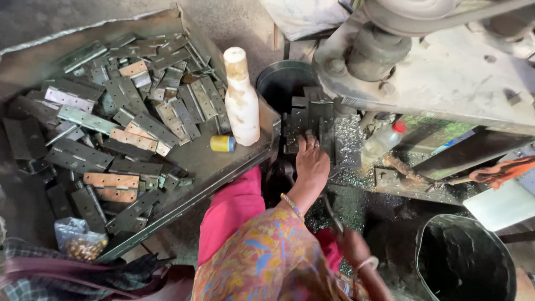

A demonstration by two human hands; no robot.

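My right hand (352, 245), with a bangle at the wrist, is low in the frame and closed around a thin dark metal rod (331, 212) that slants up to the left; the hand is blurred. My bare foot (311, 165), wearing an anklet, rests on the dark machine base just above it, with its toes touching a stack of dark hinges (307, 116). My left hand is out of view. A pink and patterned garment (256, 251) covers my leg.
At left, a metal tray (223, 164) holds several flat hinges (128, 122), a white bottle (241, 100) and a small yellow and blue spool (222, 144). A bag of brass bits (79, 241) lies at its near corner. A grey machine (446, 72), a red-capped clear bottle (382, 140) and a dark bucket (462, 262) stand at right.
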